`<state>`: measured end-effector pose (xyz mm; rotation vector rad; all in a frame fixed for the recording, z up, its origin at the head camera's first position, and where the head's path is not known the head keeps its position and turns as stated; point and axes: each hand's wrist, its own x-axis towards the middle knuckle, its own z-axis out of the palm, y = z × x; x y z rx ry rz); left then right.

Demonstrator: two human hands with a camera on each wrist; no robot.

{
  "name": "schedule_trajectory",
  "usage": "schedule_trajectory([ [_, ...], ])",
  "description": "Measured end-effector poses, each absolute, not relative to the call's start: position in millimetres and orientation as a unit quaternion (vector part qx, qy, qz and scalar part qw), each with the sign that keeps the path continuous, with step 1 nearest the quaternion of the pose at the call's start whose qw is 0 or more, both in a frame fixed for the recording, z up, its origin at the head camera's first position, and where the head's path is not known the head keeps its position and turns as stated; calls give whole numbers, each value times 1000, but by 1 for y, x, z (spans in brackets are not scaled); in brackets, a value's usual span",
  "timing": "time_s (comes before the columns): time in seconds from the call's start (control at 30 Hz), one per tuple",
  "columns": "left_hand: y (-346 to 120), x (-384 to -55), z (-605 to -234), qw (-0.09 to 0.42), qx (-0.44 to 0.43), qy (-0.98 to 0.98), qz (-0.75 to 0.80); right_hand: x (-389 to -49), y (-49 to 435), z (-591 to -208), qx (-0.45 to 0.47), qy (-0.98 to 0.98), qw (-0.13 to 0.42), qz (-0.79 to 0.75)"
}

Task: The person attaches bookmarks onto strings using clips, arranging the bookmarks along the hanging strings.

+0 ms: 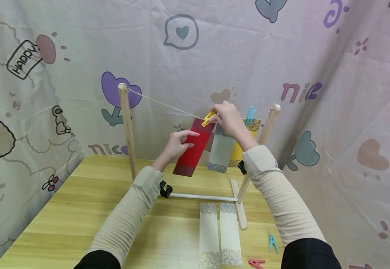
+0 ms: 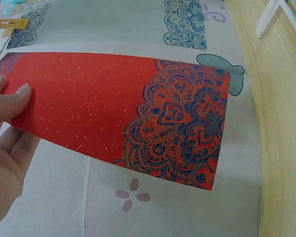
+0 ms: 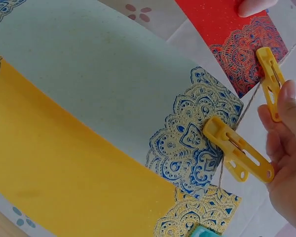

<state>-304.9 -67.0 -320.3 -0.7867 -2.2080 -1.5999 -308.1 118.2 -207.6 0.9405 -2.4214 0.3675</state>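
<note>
A red paper strip [image 1: 195, 151] with a dark lace pattern at its ends hangs tilted at the string [image 1: 168, 105]. My left hand [image 1: 176, 145] holds it between thumb and fingers at its upper part; the thumb [image 2: 17, 101] lies across its face in the left wrist view. With my right hand [image 1: 229, 118] I pinch a yellow clothespin [image 3: 271, 84], whose tip sits over the strip's top edge at the string. Just beside it, a pale green strip [image 3: 113, 84] hangs from another yellow clothespin [image 3: 237, 148].
A yellow strip [image 3: 64, 163] hangs farther right under a blue clothespin [image 1: 250, 115]. Wooden posts [image 1: 127, 130] carry the string, joined low by a white bar [image 1: 201, 197]. On the table [image 1: 80, 209] lie two pale strips [image 1: 209, 235], a blue clothespin [image 1: 273, 243] and a pink clothespin [image 1: 256, 263].
</note>
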Motion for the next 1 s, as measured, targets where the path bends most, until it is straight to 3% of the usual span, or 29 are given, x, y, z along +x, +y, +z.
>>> schedule_trajectory([
  [0.47,-67,-304,-324,167,-256,-786,-537,-306,116,-204,312,-926,191,98],
  [1.0,-67,-303,-325,166,-268,-782,-537,-305,127,-212,350,-886,264,152],
])
